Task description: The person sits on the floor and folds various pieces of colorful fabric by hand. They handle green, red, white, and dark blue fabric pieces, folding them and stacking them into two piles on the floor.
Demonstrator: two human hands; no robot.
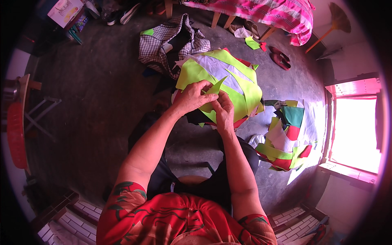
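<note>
In front of me, my left hand and my right hand meet, fingers pinched together. Between them is a neon yellow-green fabric scrap, its pointed end sticking up past the fingertips. Right beneath the hands lies a heap of fabric scraps, mostly neon yellow-green and white, with red and black edges showing below. What supports this heap is hidden. Behind it, a black-and-white checked cloth lies crumpled on the floor, with a small neon scrap on it.
To the right, a second pile of green, white and red scraps sits near a bright window. Dark red shoes and a broom are at the far right. A pink plaid cloth hangs over wooden legs. At left stands a red basin.
</note>
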